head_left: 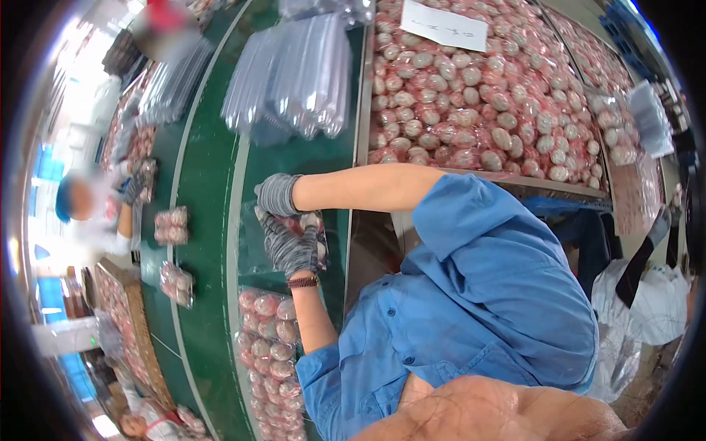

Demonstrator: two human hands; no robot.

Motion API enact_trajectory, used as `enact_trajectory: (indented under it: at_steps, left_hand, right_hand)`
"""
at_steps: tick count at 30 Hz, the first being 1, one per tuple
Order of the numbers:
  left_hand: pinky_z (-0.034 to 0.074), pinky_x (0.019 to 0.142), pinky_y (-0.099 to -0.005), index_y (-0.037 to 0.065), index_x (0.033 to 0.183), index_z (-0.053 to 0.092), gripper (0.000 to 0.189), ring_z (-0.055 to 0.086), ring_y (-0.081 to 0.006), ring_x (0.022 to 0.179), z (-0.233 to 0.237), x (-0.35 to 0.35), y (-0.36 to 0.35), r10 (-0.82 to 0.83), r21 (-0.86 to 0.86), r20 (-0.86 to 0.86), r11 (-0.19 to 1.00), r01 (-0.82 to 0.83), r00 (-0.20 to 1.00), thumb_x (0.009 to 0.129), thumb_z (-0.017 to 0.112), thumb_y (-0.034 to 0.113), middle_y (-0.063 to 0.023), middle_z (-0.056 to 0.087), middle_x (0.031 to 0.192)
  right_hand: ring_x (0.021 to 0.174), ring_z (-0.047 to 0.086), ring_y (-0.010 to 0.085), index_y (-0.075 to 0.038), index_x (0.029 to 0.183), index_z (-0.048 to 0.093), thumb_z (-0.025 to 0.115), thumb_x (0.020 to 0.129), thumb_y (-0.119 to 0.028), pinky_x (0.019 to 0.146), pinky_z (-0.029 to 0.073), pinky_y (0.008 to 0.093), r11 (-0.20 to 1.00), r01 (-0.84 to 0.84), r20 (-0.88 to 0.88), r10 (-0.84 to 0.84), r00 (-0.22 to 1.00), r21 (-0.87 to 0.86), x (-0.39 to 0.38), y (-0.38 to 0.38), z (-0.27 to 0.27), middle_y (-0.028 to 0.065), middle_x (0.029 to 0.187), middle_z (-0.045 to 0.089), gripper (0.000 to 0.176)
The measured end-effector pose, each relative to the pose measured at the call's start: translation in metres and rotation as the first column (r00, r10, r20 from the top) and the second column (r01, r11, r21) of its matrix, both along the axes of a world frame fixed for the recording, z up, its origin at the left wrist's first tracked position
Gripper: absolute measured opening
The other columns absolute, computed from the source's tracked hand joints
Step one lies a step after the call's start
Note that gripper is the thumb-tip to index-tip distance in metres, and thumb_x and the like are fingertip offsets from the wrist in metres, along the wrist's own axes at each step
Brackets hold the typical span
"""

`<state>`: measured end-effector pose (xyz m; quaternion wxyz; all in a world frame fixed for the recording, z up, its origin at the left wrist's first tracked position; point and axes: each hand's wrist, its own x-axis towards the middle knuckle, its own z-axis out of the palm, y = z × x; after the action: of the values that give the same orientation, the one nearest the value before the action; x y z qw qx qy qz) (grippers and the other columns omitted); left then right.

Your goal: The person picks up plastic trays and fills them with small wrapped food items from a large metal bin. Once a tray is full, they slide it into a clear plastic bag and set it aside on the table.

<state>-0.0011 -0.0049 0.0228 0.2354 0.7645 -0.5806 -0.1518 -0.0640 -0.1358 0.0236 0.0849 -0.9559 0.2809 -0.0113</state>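
Note:
My left hand (290, 246), in a grey striped glove with a dark bracelet at the wrist, is closed over a clear bag (322, 246) of pale and red egg-shaped items. Just above it in the view, my right hand (276, 194), gloved the same way, is curled at the bag's upper end; its fingertips are partly hidden. Both hands are above the green table. Beside my left hand lie rows of filled clear packs (271, 345). Stacks of flat clear plastic sleeves (290, 77) lie beyond my right hand.
A large metal-edged bin (362, 110) of individually wrapped egg-shaped items stands at my right, with a white paper sign (444, 25) on it. On the green belt (206, 220) ahead sit two filled packs (176, 284). Co-workers are across the belt, one gloved hand (134, 188) holding a pack.

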Motion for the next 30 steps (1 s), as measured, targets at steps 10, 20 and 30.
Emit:
enact_trajectory:
  at_steps: [10,20,30]
  left_hand:
    - [0.034,0.109,-0.0378,0.003,0.148,0.018,0.102,0.029,-0.0363,0.138,-0.02,0.006,-0.007,-0.191,-0.134,0.261,0.964,0.232,0.946,0.067,0.078,0.016,-0.0188,0.019,0.154]
    - [0.024,0.115,-0.0354,0.0,0.144,0.029,0.079,0.028,-0.0336,0.139,-0.019,0.014,-0.015,-0.307,0.001,0.273,0.948,0.318,0.912,0.079,0.069,0.019,-0.0184,0.028,0.15]
    - [0.032,0.111,-0.0368,0.006,0.145,0.031,0.074,0.033,-0.0325,0.137,-0.006,0.0,-0.011,-0.274,0.053,0.297,0.961,0.271,0.915,0.081,0.065,0.019,-0.0125,0.024,0.153]
  right_hand:
    - [0.088,0.068,0.0316,-0.01,0.09,0.075,0.071,0.069,-0.021,0.074,0.055,0.0413,0.984,0.161,0.251,-0.177,0.952,0.082,-0.006,-0.007,-0.02,0.0114,0.092,0.072,0.024]
    - [0.093,0.066,0.0297,-0.013,0.104,0.07,0.065,0.073,-0.021,0.078,0.053,0.0394,0.927,0.067,0.351,-0.205,0.914,0.368,-0.048,0.006,-0.028,0.0107,0.1,0.069,0.033]
    - [0.103,0.058,0.0315,-0.011,0.108,0.062,0.054,0.08,-0.01,0.086,0.05,0.04,0.586,0.81,0.342,-0.758,0.555,-0.016,-0.403,0.13,-0.062,0.0124,0.107,0.06,0.03]
